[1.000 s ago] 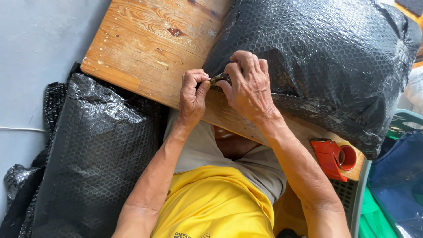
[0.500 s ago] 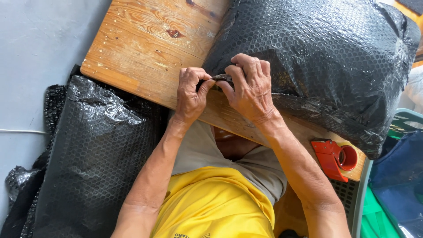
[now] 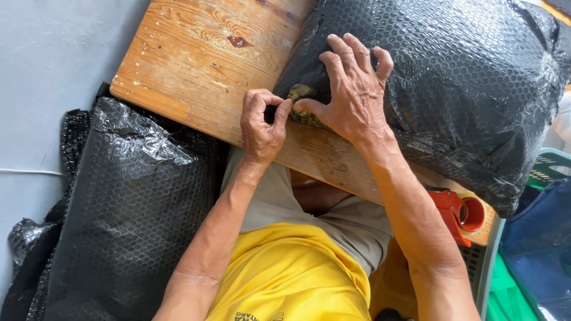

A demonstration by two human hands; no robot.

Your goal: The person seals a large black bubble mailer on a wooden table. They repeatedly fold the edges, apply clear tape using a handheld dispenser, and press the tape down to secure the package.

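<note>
left hand (image 3: 262,126) pinching bundle (image 3: 452,89) edge | right hand (image 3: 355,95) spread on top

You have glossy black bubble wrap on the parcel (image 3: 452,89), a worn, matt wooden board (image 3: 202,59) with knots, a smooth red plastic tape dispenser (image 3: 458,214), and matt yellow cloth shirt (image 3: 291,273).

Showing in the view are two hands, left (image 3: 262,128) and right (image 3: 354,95), one wooden tabletop (image 3: 196,53), two black bubble-wrap bundles (image 3: 464,77) (image 3: 131,202), and one red tape dispenser (image 3: 458,214).
</note>
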